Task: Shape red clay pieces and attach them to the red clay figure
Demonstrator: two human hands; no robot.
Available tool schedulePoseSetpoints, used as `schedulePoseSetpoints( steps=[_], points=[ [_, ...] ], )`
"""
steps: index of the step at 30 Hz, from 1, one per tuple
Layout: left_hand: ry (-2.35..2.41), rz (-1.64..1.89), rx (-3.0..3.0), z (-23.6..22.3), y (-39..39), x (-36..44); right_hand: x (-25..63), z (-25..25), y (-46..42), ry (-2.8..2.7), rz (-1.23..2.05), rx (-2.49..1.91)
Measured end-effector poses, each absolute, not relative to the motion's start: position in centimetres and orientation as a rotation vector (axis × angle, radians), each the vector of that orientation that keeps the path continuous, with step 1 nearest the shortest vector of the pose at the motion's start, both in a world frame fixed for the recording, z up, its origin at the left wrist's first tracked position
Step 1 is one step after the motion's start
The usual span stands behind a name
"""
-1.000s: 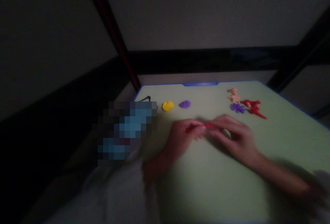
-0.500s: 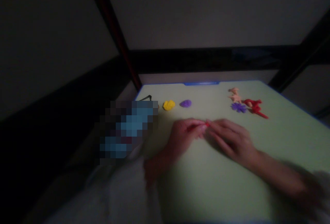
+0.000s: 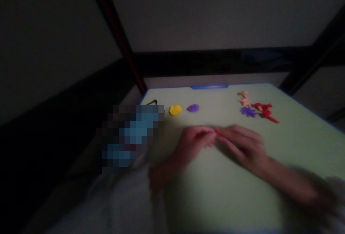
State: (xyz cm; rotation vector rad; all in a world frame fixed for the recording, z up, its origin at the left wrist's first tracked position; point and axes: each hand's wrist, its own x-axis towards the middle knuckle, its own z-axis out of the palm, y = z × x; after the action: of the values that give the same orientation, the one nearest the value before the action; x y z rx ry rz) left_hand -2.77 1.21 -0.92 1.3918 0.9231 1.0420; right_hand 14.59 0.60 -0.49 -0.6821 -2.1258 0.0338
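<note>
In dim light, my left hand (image 3: 192,144) and my right hand (image 3: 242,146) meet fingertip to fingertip over a pale green mat (image 3: 229,187). Both pinch a small red piece of clay (image 3: 216,132) between them, and most of it is hidden by the fingers. The fingers of both hands are curled and pressed together. A white sleeve covers my left forearm.
On the mat's far side lie a yellow clay lump (image 3: 175,110) and a purple lump (image 3: 193,108). At the far right sit a purple flower shape (image 3: 248,111), a red clay figure (image 3: 265,111) and peach shapes (image 3: 244,98). A pixelated blue patch (image 3: 132,135) lies left. Dark frame bars stand behind.
Both hands stay joined on the red piece, shifting only slightly; my right hand has drawn a little closer to the mat.
</note>
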Motion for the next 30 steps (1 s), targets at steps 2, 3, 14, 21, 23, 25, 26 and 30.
schedulePoseSetpoints(
  steps=[2, 3, 14, 21, 23, 25, 26, 30],
  points=[
    [0.922, 1.028, 1.386, -0.9, 1.1, -2.8, 14.6, -0.5, 0.6, -2.117, 0.021, -0.68],
    [0.931, 1.027, 1.385, -0.9, 1.1, -2.7, 14.6, -0.4, 0.7, -2.116, 0.016, -0.676],
    [1.069, 1.132, 1.424, -1.2, 1.1, -2.7, 14.5, -1.5, 0.9, -2.229, -0.127, -0.664],
    [1.052, 1.129, 1.479, -1.2, 1.2, -2.7, 14.4, -1.2, 0.6, -2.196, -0.065, -0.677],
    [1.038, 1.102, 1.497, -1.0, 1.2, -2.7, 14.3, -0.7, 0.5, -2.159, 0.07, -0.716],
    [1.011, 1.064, 1.513, -0.8, 1.1, -2.7, 14.3, -0.4, 0.5, -2.135, 0.188, -0.712],
    [0.995, 1.043, 1.515, -0.8, 1.1, -2.7, 14.3, -0.4, 0.5, -2.124, 0.234, -0.698],
    [0.962, 1.026, 1.44, -0.8, 1.2, -2.9, 14.5, -0.6, 1.0, -2.016, 0.31, -0.717]
  ],
)
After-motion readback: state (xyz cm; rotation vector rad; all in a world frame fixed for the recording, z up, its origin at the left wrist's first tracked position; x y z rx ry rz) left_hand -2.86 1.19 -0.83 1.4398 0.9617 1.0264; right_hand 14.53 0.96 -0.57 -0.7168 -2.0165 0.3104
